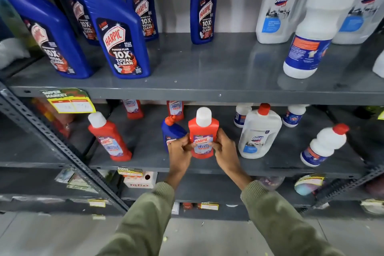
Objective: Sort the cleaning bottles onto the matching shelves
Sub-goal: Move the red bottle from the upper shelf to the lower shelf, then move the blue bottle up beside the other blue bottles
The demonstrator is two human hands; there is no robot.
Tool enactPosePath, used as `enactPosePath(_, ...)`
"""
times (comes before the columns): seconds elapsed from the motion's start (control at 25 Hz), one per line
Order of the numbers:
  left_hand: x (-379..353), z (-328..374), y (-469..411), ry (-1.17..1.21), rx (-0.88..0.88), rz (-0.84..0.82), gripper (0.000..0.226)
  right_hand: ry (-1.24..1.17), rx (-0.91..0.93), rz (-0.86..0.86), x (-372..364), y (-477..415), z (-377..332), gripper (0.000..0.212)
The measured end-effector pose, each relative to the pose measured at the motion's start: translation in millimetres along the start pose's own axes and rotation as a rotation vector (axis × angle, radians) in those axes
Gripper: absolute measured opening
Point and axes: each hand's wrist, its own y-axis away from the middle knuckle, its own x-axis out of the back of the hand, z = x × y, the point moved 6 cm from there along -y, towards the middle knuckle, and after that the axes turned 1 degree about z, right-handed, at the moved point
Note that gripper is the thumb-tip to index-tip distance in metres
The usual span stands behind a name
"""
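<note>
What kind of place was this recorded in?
Most likely a supermarket aisle: grey metal shelving, a yellow "Super Market" price tag on its edge, and rows of branded Harpic bottles.

Both arms reach forward and up, olive-green sleeves (145,220) down to wrists. Left hand (179,148) and right hand (225,147) level, close together, palms turned inward toward each other. Fingers (214,144) of both curled, thumbs in front, clamped on opposite sides of red Harpic bottle (203,131), held upright between them.
</note>
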Motion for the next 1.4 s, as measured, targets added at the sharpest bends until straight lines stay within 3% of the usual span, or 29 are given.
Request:
enactPosePath(0.24,-46.3,-58.8,-24.5,-0.063,0.144,-0.039,0.027,0.034,-0.144,0.065,-13.6,-31.2,52.7,0.038)
enactPosePath(0.44,-57.2,-67.2,-32.9,-0.069,0.204,-0.027,0.022,0.052,-0.190,0.064,-15.5,-41.2,67.3,0.035)
enactPosePath(0.56,-49.1,-55.3,-26.2,-0.065,0.200,-0.022,0.019,-0.008,-0.217,0.050,-16.5,-38.7,71.5,0.044)
enactPosePath(0.64,-24.9,-40.0,-11.5,-0.111,0.144,0.103,0.019,-0.011,-0.196,0.222,-5.5,-23.1,65.9,0.056)
enactPosePath(0.72,19.2,-35.0,4.4,-0.127,0.087,0.339,0.018,0.015,-0.069,0.402,-3.2,3.5,47.3,0.041)
enactPosePath(0.8,59.3,-44.4,5.3,-0.085,0.095,0.508,0.027,-0.006,0.080,0.298,-29.1,18.8,18.3,0.017)
enactPosePath(0.84,71.0,-52.6,-3.1,-0.092,0.152,0.507,0.039,0.007,0.095,0.198,-47.4,18.2,4.8,0.017)
enactPosePath(0.92,73.6,-76.7,-26.4,-0.147,0.326,0.364,0.059,0.087,0.008,0.001,-88.2,1.6,1.5,0.044)
enactPosePath(1.0,58.4,-96.7,-46.4,-0.070,0.412,0.148,0.054,0.156,-0.165,-0.141,-119.3,-18.7,10.3,0.070)
enactPosePath(1.08,49.3,-114.8,-55.1,-0.009,0.401,0.023,0.035,0.115,-0.280,-0.132,-132.1,-30.8,15.7,0.067)
enactPosePath(1.16,52.8,-119.3,-51.8,-0.084,0.367,0.014,0.015,0.102,-0.300,-0.059,-127.8,-32.7,12.2,0.054)
enactPosePath(1.4,105.1,-12.6,-2.2,-0.089,0.020,0.117,0.025,0.070,-0.025,0.067,-68.0,20.4,-73.5,0.045)
